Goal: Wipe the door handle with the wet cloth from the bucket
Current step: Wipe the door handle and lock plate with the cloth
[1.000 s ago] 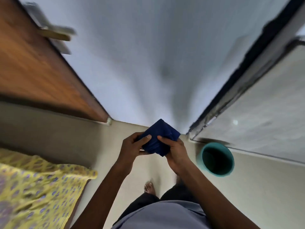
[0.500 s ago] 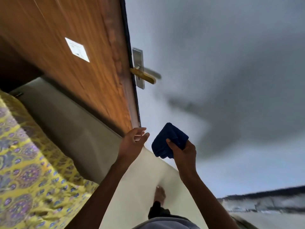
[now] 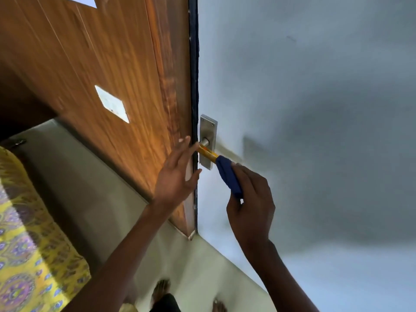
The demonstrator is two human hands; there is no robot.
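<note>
The door handle (image 3: 206, 152) is a gold lever on a steel plate (image 3: 208, 129), fixed at the edge of the pale blue door face. My right hand (image 3: 249, 199) grips a folded dark blue cloth (image 3: 228, 175) and presses it over the outer end of the lever. My left hand (image 3: 176, 174) is open with fingers spread, flat against the dark door edge just left of the handle. The bucket is out of view.
The wooden door side (image 3: 108, 64) with a white sticker (image 3: 111, 104) fills the upper left. A yellow patterned bedspread (image 3: 29, 255) lies at lower left. Beige floor (image 3: 108, 212) runs below, with my bare feet (image 3: 162, 289) at the bottom edge.
I have stepped closer to the door. My right hand carried the cloth up onto the lever. My left hand let go of the cloth and moved up to the door edge.
</note>
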